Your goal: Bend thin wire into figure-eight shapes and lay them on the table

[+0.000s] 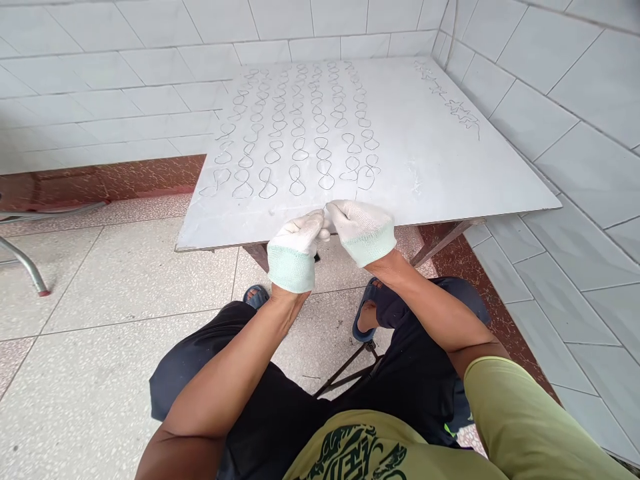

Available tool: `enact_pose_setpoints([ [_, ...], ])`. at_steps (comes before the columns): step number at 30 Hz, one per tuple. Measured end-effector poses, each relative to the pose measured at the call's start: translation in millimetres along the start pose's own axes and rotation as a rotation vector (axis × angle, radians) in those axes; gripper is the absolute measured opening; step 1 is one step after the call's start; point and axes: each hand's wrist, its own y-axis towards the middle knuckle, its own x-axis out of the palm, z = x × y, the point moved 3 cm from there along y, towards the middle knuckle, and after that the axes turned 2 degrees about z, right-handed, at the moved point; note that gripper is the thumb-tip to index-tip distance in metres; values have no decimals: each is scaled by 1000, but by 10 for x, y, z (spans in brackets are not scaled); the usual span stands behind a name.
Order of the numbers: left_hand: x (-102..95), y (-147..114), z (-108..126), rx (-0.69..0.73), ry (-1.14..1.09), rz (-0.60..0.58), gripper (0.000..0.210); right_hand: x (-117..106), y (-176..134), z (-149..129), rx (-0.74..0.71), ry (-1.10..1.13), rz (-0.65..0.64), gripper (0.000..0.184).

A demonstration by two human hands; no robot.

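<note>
Both of my hands wear white knit gloves with pale green cuffs and meet just over the table's front edge. My left hand (299, 235) is closed in a pinch, fingertips pointing right. My right hand (361, 225) pinches close beside it, fingertips almost touching the left ones. Between them is a thin wire, mostly hidden by the gloves; a fine dark strand (357, 193) shows just above the right glove. Beyond my hands, several rows of dark wire figure-eights (297, 180) lie on the white tabletop (410, 200).
Star-shaped wire pieces (457, 110) lie in a line along the table's right side. Tiled walls (565, 113) border the table at the back and right. A metal chair leg (30, 263) stands at far left on the speckled floor (125, 320). My knees flank the table's front.
</note>
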Motion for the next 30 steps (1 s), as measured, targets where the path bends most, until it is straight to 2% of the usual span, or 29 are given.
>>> enact_pose_setpoints([
  [4,29,-13,-34,14,51,28,31,34,-2,-16,63,24,56,49],
  [7,68,-24,-26,57,97,76,36,29,2,-67,106,59,50,50],
  [13,152,-65,52,72,81,89,32,-13,1,-182,114,100,-34,49],
  [18,141,-36,92,55,38,99,29,-148,50,-269,61,-22,-145,49],
  [20,134,8,95,66,-4,66,27,-215,69,-307,34,-44,-197,49],
  [25,110,82,90,4,-82,-38,30,-348,61,-343,96,-14,-288,50],
  [30,30,71,145,-7,22,-71,39,-334,59,-300,96,-94,-307,43],
])
